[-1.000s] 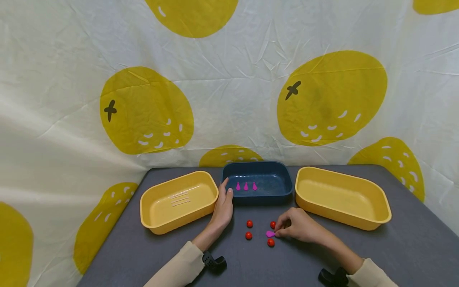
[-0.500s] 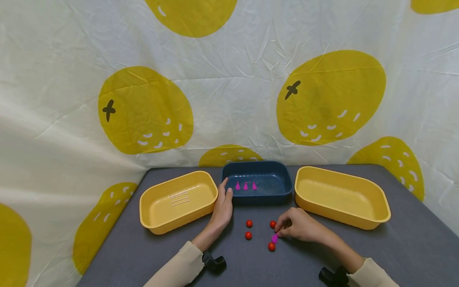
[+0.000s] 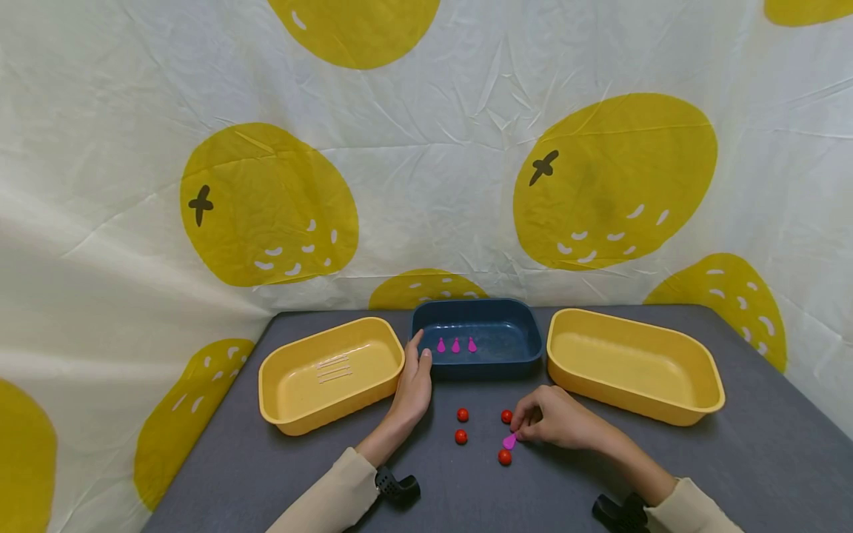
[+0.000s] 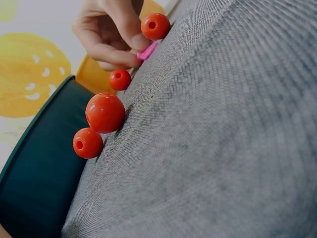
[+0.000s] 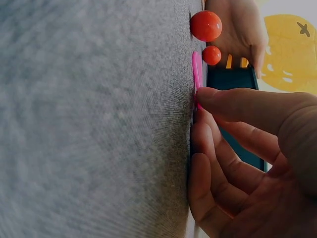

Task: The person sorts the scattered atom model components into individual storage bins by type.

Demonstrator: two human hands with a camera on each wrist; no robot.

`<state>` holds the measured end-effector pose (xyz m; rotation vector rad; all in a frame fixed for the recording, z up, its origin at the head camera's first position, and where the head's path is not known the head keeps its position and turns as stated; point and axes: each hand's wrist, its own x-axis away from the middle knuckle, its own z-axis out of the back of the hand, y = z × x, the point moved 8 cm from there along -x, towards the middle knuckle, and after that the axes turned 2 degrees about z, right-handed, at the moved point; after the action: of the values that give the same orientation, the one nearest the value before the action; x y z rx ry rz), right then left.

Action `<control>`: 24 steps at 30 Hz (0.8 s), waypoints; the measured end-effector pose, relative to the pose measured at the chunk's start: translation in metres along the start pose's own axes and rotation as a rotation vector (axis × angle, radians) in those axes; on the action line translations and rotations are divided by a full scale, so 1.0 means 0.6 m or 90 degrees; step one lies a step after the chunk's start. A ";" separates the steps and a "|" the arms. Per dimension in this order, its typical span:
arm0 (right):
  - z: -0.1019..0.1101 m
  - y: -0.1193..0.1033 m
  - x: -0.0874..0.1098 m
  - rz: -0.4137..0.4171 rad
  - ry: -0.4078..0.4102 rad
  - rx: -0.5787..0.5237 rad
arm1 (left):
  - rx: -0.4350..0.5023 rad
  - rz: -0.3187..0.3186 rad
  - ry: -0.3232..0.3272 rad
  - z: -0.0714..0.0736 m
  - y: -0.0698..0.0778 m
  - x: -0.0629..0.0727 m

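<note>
My right hand (image 3: 552, 420) pinches a flat pink teardrop-shaped piece (image 3: 509, 442) between thumb and fingertips, low over the cloth. In the right wrist view the pink piece (image 5: 196, 74) shows edge-on. One red bead (image 3: 505, 457) lies just in front of it, and another red bead (image 3: 507, 417) is behind, beside the fingers. Two more red beads, a far one (image 3: 463, 415) and a near one (image 3: 461, 437), lie to the left. My left hand (image 3: 413, 389) rests with fairly straight fingers against the left end of the dark blue tray (image 3: 476, 370), which holds several similar pink pieces (image 3: 456, 346).
At the left is a yellow tray (image 3: 286, 414) with several thin pale sticks (image 3: 335, 369) in it. Another yellow tray (image 3: 633, 396) stands at the right, behind my right hand. Grey cloth covers the table (image 3: 433, 496); a patterned curtain (image 3: 433, 207) hangs behind it.
The pink piece in my right hand has swung from pointing left to pointing toward me and left. The nearest red bead has shifted slightly toward me. My left hand stays put.
</note>
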<state>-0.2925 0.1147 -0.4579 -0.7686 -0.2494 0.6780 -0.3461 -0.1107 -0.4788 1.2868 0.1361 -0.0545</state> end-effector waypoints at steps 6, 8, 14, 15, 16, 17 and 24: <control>0.001 0.002 0.000 -0.007 -0.005 0.006 | -0.002 0.003 0.001 0.000 0.000 0.001; 0.002 0.002 0.000 -0.009 -0.006 0.003 | -0.002 0.001 0.004 0.001 0.001 0.001; 0.006 0.004 -0.001 -0.011 -0.011 0.003 | -0.002 -0.004 0.004 0.001 0.002 0.001; 0.007 0.004 -0.001 -0.012 -0.011 0.004 | -0.001 -0.005 0.003 0.001 0.002 0.001; 0.008 0.004 -0.001 -0.011 -0.011 0.005 | -0.002 -0.006 0.002 0.001 0.001 0.001; 0.008 0.004 -0.001 -0.009 -0.010 0.007 | -0.002 -0.006 0.000 0.001 0.001 0.001; 0.014 0.005 0.002 0.006 0.001 0.006 | 0.000 0.000 -0.008 -0.001 -0.003 0.001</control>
<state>-0.2968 0.1216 -0.4542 -0.7615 -0.2412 0.6867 -0.3455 -0.1104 -0.4809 1.2855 0.1254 -0.0631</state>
